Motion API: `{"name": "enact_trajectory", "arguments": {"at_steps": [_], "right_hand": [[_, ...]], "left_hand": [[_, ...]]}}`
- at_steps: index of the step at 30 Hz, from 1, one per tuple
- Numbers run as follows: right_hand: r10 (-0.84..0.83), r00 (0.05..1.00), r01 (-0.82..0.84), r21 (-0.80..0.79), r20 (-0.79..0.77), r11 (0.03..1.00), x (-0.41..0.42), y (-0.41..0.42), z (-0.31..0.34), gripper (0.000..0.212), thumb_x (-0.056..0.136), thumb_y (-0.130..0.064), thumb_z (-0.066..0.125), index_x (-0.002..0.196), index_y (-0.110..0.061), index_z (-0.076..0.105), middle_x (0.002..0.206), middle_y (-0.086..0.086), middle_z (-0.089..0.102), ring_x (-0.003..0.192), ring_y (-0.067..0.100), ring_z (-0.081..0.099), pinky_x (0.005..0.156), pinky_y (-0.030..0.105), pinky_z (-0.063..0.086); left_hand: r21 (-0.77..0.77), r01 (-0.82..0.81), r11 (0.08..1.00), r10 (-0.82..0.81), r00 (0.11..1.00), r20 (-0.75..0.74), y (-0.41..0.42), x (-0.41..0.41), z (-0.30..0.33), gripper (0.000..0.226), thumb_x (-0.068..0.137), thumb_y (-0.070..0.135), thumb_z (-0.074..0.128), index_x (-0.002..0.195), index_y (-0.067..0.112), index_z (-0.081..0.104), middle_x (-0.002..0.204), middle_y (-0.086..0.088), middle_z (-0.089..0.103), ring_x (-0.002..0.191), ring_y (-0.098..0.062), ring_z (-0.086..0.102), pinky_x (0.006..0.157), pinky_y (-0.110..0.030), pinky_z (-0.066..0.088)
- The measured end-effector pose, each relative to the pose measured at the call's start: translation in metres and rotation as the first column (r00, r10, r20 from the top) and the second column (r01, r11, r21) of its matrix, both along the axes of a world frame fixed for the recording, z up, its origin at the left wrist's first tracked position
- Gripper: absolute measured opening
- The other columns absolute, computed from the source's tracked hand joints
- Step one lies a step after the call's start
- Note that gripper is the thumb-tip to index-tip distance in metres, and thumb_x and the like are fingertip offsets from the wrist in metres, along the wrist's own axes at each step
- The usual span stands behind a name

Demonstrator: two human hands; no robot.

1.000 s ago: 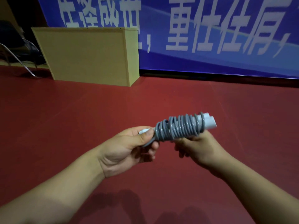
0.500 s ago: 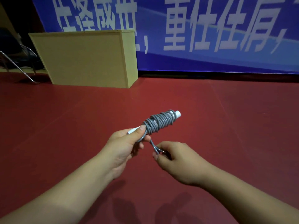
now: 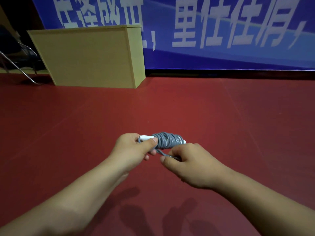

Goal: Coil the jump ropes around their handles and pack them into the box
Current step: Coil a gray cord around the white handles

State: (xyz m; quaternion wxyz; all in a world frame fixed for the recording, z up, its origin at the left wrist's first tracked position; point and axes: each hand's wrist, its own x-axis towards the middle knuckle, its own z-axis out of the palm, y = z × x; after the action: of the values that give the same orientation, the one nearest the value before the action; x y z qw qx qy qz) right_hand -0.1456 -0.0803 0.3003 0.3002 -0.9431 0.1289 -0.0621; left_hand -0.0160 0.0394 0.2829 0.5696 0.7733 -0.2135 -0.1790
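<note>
While both hands work at centre frame, the jump rope [image 3: 167,140] sits coiled round its white handles [image 3: 144,138].

Left hand [image 3: 132,149] grips the handle end, thumb pressed on top; right hand [image 3: 190,165] pinches a loose grey loop trailing just below the bundle. Well apart in the upper left stands the tan box [image 3: 88,57] on the red floor [image 3: 221,116], before a blue banner [image 3: 221,31].
</note>
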Motion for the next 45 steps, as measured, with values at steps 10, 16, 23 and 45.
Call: {"name": "enact_trajectory", "arguments": {"at_steps": [10,16,23,45], "right_hand": [[-0.003,1.000,0.009,0.201,-0.030,0.980,0.001,-0.005,0.000,0.032,0.091,-0.027,0.054,0.071,-0.003,0.054,0.056,0.009,0.048,0.047,0.014,0.052,0.054,0.040,0.056],[-0.068,0.992,0.055,0.119,0.106,0.991,-0.004,-0.013,0.009,0.027,0.087,-0.042,0.067,0.075,-0.020,0.076,0.053,-0.011,0.065,0.047,-0.002,0.056,0.047,0.012,0.038],[-0.205,0.971,0.137,0.425,0.119,0.895,-0.002,-0.020,0.009,0.029,0.078,-0.034,0.080,0.069,-0.008,0.070,0.049,0.004,0.060,0.039,0.015,0.048,0.041,0.025,0.039],[-0.280,0.958,0.010,0.984,-0.061,-0.180,0.006,-0.007,0.017,0.009,0.092,-0.015,0.057,0.091,-0.008,0.061,0.070,0.009,0.067,0.055,0.013,0.067,0.055,0.024,0.059]], "left_hand": [[0.214,0.029,0.976,-0.096,0.946,0.311,0.008,0.013,-0.007,0.020,0.078,0.033,0.076,0.073,0.018,0.065,0.065,-0.005,0.068,0.053,-0.013,0.048,0.055,-0.031,0.037],[0.327,0.168,0.930,-0.280,0.900,0.333,0.010,0.007,-0.003,0.016,0.082,0.032,0.070,0.081,0.017,0.066,0.060,0.008,0.051,0.053,-0.008,0.039,0.052,-0.027,0.032],[0.285,0.482,0.828,-0.536,0.831,0.150,0.018,0.004,0.004,0.025,0.080,0.033,0.064,0.093,0.013,0.069,0.073,0.005,0.051,0.070,-0.010,0.042,0.065,-0.034,0.034],[-0.371,0.084,0.925,-0.314,0.717,-0.622,-0.003,-0.021,0.021,0.073,0.091,0.063,0.037,0.129,0.006,0.060,0.101,-0.007,0.071,0.089,-0.022,0.069,0.084,-0.042,0.057]]}}
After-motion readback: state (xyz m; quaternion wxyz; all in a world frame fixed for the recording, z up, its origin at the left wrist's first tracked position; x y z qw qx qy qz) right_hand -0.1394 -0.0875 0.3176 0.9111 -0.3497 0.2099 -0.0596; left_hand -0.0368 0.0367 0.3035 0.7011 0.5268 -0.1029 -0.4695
